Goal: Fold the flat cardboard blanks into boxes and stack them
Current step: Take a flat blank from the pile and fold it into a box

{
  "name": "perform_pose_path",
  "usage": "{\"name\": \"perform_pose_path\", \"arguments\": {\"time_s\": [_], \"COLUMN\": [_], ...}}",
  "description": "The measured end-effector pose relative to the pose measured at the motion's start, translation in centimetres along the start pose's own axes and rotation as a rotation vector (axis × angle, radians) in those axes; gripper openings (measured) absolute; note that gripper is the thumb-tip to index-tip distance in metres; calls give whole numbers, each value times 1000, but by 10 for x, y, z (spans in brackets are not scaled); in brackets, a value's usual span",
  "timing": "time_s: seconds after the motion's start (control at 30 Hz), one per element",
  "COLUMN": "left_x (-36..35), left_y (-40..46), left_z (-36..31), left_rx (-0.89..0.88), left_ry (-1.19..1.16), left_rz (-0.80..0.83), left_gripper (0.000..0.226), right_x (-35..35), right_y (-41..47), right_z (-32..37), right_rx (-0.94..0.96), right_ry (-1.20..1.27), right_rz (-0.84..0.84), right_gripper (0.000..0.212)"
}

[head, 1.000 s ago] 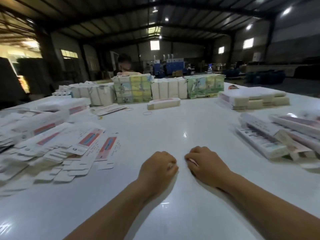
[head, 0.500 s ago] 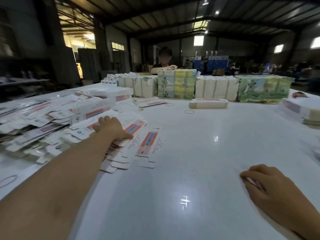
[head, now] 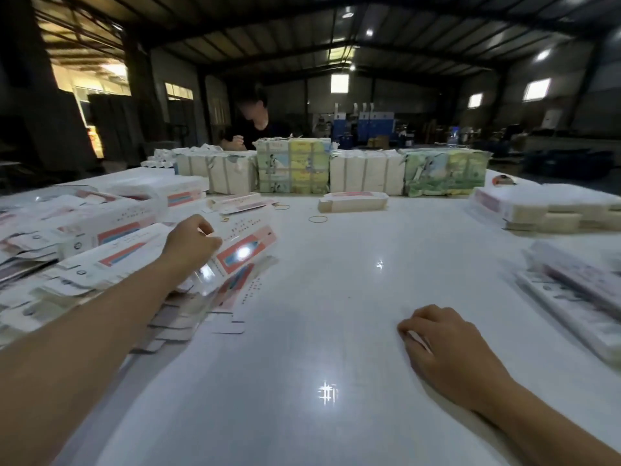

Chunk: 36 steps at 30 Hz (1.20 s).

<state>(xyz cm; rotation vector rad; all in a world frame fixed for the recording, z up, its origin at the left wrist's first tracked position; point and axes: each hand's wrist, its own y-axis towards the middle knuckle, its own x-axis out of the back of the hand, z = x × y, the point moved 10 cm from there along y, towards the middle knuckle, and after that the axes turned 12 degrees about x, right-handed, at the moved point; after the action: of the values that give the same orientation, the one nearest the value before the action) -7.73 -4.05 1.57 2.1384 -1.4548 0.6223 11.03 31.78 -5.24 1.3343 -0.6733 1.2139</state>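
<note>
A spread of flat white cardboard blanks (head: 100,264) with red and blue panels lies on the left of the white table (head: 336,297). My left hand (head: 191,243) reaches over it and grips one blank (head: 245,247), lifted off the pile and tilted. My right hand (head: 447,348) rests on the table at the right with its fingers curled under and nothing held. Folded long boxes (head: 578,290) lie in a pile at the right edge.
Wrapped bundles (head: 292,169) line the far side, with a person seated behind them. A small stack of blanks (head: 353,201), rubber bands (head: 317,219) and a larger white stack (head: 544,206) lie beyond the middle.
My left hand has gone from pressing on the pile to lifting one blank up and to the right. My right hand has stayed in place.
</note>
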Motion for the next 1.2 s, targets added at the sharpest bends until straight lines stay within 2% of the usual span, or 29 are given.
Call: {"name": "perform_pose_path", "arguments": {"time_s": [0.1, 0.27, 0.43, 0.47, 0.6, 0.67, 0.73, 0.8, 0.83, 0.87, 0.9, 0.97, 1.03, 1.2], "left_x": [-47, -128, -151, -150, -139, -139, -133, -115, -110, -110, -113, -123, -123, -98], "left_y": [-51, -134, -161, -162, -164, -168, -169, -175, -188, -205, -221, -245, -255, -261], "left_z": [-22, -35, -33, -31, -25, -26, -29, -48, -62, -74, -83, -93, -100, -110], "left_rx": [53, 118, 32, 10, -21, -51, -125, -390, -562, -687, -758, -839, -874, -961], "left_ry": [-278, -272, -229, -224, -239, -182, -87, 146, 248, 299, 338, 443, 431, 183], "left_rz": [294, 640, 736, 742, 768, 788, 701, 423, 299, 253, 255, 215, 151, 119], "left_gripper": [4, 8, 6, 6, 5, 5, 3, 12, 34, 61, 84, 108, 107, 91], "right_x": [-3, 6, 14, 14, 5, 1, 6, 9, 11, 13, 14, 14, 11, 6], "right_y": [3, -1, -14, -16, -24, -26, -24, -20, -19, -19, -18, -17, -16, -13], "right_z": [-4, -24, -40, -43, -44, -42, -32, -23, -19, -14, -10, 0, 8, 22], "right_rx": [-1, -148, -315, -362, -571, -613, -522, -411, -381, -351, -320, -266, -235, -220], "right_ry": [8, 312, 581, 712, 1527, 1642, 1508, 1390, 1374, 1371, 1371, 1359, 1395, 1724], "right_rz": [12, -102, -260, -312, -509, -456, -366, -327, -336, -351, -362, -352, -319, -181], "right_gripper": [29, 31, 23, 24, 35, 46, 34, 11, 5, 5, 6, 8, 10, 21]}}
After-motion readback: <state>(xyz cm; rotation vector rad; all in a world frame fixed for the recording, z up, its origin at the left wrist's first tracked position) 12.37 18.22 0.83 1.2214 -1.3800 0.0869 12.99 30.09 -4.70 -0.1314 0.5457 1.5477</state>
